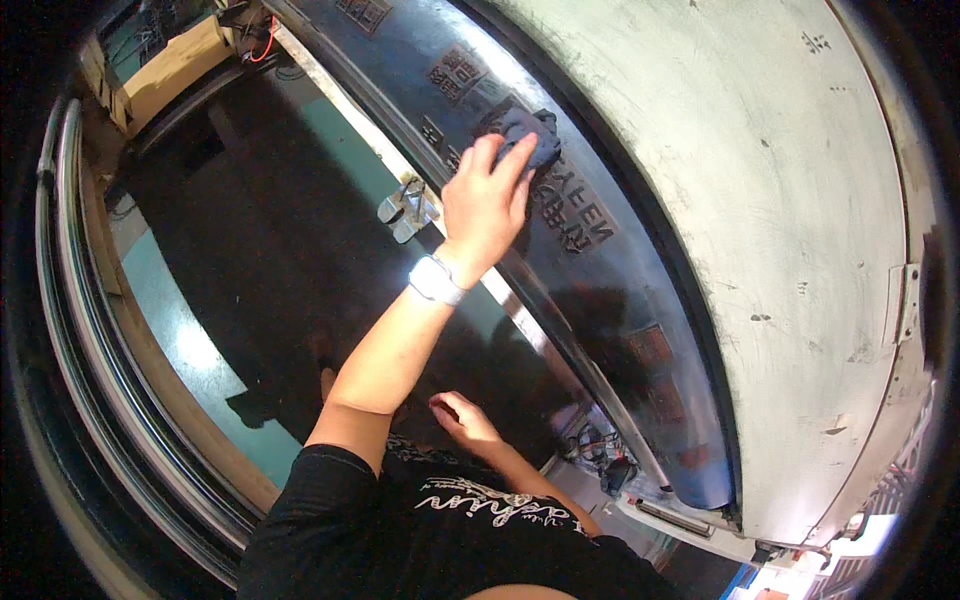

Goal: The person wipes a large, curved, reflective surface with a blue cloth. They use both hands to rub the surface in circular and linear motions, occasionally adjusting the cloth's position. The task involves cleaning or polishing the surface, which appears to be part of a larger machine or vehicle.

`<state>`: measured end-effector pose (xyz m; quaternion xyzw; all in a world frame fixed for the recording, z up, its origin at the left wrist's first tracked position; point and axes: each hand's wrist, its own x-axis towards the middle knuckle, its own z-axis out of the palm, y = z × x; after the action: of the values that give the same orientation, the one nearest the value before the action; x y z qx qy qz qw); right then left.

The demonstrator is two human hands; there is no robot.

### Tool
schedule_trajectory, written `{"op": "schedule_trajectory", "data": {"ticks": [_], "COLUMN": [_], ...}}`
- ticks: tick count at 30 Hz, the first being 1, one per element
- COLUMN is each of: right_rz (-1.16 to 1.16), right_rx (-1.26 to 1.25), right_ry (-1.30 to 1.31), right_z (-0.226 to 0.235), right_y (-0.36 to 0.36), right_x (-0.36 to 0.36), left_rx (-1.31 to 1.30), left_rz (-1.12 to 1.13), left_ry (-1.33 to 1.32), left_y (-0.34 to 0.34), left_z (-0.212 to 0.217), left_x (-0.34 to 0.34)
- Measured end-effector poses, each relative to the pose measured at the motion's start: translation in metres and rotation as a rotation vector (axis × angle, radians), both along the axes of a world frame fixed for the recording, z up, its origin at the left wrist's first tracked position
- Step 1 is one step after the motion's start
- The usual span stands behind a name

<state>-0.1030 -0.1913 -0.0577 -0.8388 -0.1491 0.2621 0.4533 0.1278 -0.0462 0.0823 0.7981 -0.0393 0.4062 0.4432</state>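
Note:
My left hand (pixel 487 205), with a white watch (pixel 436 279) on its wrist, reaches far forward. Its fingers press a bunched dark blue cloth (pixel 530 138) onto a dark, glossy cylinder (pixel 625 300). Raised printing plates with mirrored characters are fixed along that curved surface; one plate (pixel 575 215) lies right beside the cloth, another (pixel 455 73) farther up. My right hand (pixel 466 420) hangs near my body with loosely bent fingers, and no object shows in it. Part of its palm side is hidden.
A metal rail (pixel 590 365) runs along the cylinder's near side, with a small metal bracket (pixel 408 208) beside it. A large pale curved panel (pixel 810 250) rises at the right. Shiny bars (pixel 75 270) bend along the left, and cables (pixel 597 445) lie at the lower right.

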Motion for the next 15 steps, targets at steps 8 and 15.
{"op": "schedule_trajectory", "data": {"ticks": [8,15], "right_rz": [0.089,-0.048], "right_rx": [-0.02,-0.079], "right_ry": [0.083,0.081], "right_z": [-0.002,-0.007], "right_y": [0.007,-0.018], "right_x": [-0.021,-0.028], "left_rx": [0.398,0.193], "left_rz": [-0.323,0.176], "left_ry": [-0.169,-0.08], "left_y": [-0.016,0.043], "left_z": [0.003,0.006], "left_x": [-0.018,0.037]}}
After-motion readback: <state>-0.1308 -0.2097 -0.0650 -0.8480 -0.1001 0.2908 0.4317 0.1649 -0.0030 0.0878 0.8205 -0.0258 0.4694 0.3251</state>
